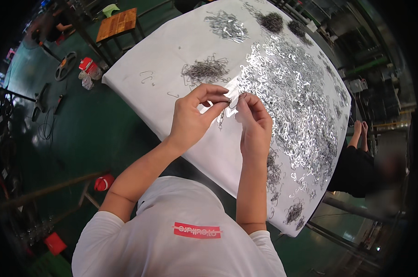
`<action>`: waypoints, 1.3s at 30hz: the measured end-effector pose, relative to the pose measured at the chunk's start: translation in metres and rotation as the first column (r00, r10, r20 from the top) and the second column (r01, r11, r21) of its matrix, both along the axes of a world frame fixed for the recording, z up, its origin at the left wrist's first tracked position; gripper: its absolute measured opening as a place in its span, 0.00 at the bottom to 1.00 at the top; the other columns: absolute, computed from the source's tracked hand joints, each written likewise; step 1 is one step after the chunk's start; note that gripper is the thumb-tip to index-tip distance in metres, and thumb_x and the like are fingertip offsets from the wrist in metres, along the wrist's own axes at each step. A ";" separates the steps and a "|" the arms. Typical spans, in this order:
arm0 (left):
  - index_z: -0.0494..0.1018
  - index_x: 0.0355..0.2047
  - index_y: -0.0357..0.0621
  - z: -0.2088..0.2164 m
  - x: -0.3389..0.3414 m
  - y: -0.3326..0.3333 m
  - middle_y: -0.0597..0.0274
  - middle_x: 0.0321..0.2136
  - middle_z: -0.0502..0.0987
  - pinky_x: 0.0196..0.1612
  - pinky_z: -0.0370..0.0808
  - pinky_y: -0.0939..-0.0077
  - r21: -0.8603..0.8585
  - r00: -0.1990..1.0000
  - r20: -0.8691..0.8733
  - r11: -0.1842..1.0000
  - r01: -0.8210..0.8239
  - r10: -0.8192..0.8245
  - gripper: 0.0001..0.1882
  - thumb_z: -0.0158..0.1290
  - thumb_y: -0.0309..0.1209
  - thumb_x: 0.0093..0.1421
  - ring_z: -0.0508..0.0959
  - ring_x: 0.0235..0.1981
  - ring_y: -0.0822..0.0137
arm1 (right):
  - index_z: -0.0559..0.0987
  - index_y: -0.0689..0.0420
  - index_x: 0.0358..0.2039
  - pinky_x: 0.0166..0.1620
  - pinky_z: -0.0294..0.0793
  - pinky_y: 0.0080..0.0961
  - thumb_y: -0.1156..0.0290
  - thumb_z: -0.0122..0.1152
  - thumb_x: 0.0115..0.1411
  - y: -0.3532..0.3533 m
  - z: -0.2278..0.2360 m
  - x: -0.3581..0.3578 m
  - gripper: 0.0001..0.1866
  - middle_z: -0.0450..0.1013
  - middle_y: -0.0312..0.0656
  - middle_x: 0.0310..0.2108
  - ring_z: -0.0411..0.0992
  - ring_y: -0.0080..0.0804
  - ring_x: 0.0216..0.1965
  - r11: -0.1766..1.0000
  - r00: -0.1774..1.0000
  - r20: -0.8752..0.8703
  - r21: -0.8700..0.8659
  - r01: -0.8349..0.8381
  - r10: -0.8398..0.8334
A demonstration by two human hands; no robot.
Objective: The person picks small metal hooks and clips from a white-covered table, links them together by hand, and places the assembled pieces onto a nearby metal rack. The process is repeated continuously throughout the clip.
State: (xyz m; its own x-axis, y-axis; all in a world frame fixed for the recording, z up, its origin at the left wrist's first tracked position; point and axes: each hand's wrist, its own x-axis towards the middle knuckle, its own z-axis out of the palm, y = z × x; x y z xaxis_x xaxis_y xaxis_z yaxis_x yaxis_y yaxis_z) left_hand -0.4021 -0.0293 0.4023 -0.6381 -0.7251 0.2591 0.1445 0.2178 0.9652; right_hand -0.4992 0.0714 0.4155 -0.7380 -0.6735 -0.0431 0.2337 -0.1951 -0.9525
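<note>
L hand pinches a small metal piece betw. thumb & fingertips above the white-covered bench; from where I stand, its shape is too tiny to make out. R hand, just beside, has thumb & fingers drawn close, grip unclear. Silver hooks spread right of R hand. Well left of L hand: red container, contents indistinct.
</note>
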 end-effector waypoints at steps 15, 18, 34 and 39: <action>0.77 0.36 0.42 -0.125 -0.049 -0.022 0.64 0.34 0.76 0.42 0.69 0.69 -0.469 0.904 0.417 0.875 0.123 0.096 0.13 0.61 0.33 0.51 0.73 0.40 0.62 | 0.72 0.60 0.34 0.41 0.65 0.17 0.79 0.58 0.60 0.011 -0.003 -0.027 0.04 0.65 0.36 0.40 0.64 0.19 0.38 0.961 0.933 -0.275 -0.209 0.179 -0.233; 0.76 0.32 0.45 -0.162 -0.051 -0.002 0.65 0.33 0.74 0.42 0.67 0.64 -0.557 0.836 0.522 0.810 0.183 0.171 0.11 0.61 0.35 0.51 0.72 0.40 0.60 | 0.73 0.61 0.34 0.40 0.66 0.17 0.79 0.58 0.59 0.012 0.000 -0.028 0.03 0.65 0.36 0.40 0.64 0.19 0.38 0.955 0.911 -0.311 -0.206 0.213 -0.270; 0.74 0.33 0.44 -0.178 -0.050 0.004 0.60 0.37 0.76 0.44 0.68 0.57 -0.466 0.658 0.724 0.850 0.247 0.206 0.07 0.58 0.27 0.52 0.74 0.43 0.59 | 0.74 0.61 0.33 0.38 0.67 0.17 0.80 0.57 0.59 0.023 0.003 -0.008 0.02 0.65 0.37 0.40 0.65 0.19 0.37 0.956 0.898 -0.349 -0.210 0.205 -0.269; 0.75 0.36 0.41 -0.190 -0.041 -0.012 0.54 0.34 0.77 0.45 0.71 0.59 -0.400 0.721 0.690 0.866 0.301 0.069 0.10 0.57 0.24 0.51 0.75 0.41 0.53 | 0.74 0.61 0.33 0.37 0.67 0.16 0.80 0.56 0.59 0.017 0.003 -0.001 0.01 0.65 0.37 0.41 0.65 0.18 0.36 0.966 0.888 -0.389 -0.176 0.189 -0.245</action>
State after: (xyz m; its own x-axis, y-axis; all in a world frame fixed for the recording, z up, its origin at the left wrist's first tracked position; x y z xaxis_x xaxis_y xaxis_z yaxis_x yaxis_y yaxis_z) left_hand -0.4426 -0.0416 0.2123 -0.8398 -0.5429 0.0062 -0.4334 0.6772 0.5947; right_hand -0.5003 0.0884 0.4182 -0.8008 -0.4734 0.3670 -0.2288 -0.3246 -0.9178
